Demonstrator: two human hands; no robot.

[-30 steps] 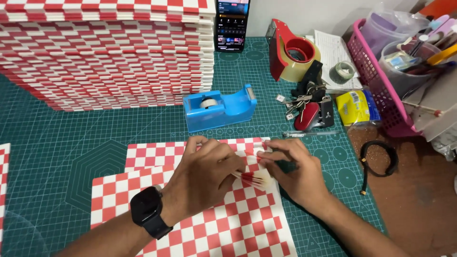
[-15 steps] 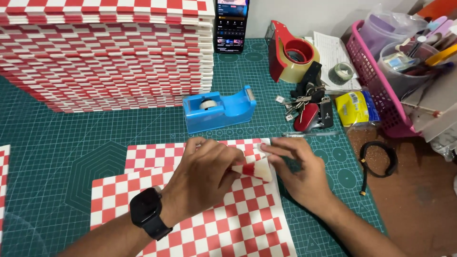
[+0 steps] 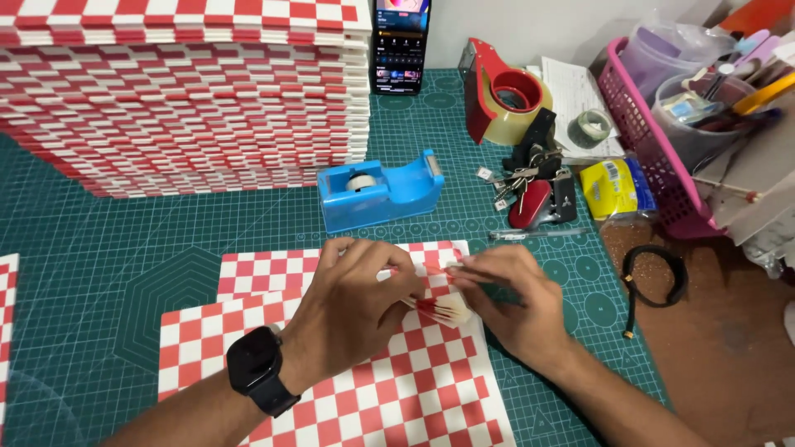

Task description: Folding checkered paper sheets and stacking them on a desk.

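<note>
A tall stack of red-and-white checkered paper sheets [image 3: 186, 91] is sitting at 10 o'clock on the green cutting-mat bench [image 3: 99, 265]. At 7 o'clock, a black square smartwatch [image 3: 258, 370] is riding the left wrist. The left hand [image 3: 352, 310] is lying knuckles-up over a flat red-and-white checkered paper sheet [image 3: 397, 389], its fingers [image 3: 373, 257] curling closed on a small folded checkered paper piece [image 3: 439, 308] at centre. The right hand [image 3: 513, 302] is meeting it from 3 o'clock, its fingers [image 3: 464, 273] pinching shut on the same piece, so both hands are touching there. The piece is being held just above the flat sheet; exact contact with the sheet is not clear.

A blue plastic desktop tape dispenser [image 3: 377, 192] is standing at 12 o'clock, just beyond the hands. A black upright phone [image 3: 401, 43] is leaning at the far edge. A red handheld packing-tape gun [image 3: 501, 93] is lying at 1 o'clock, with a bunch of keys [image 3: 530, 178] below it. A pink plastic mesh basket [image 3: 654, 157] is standing at 2 o'clock.
</note>
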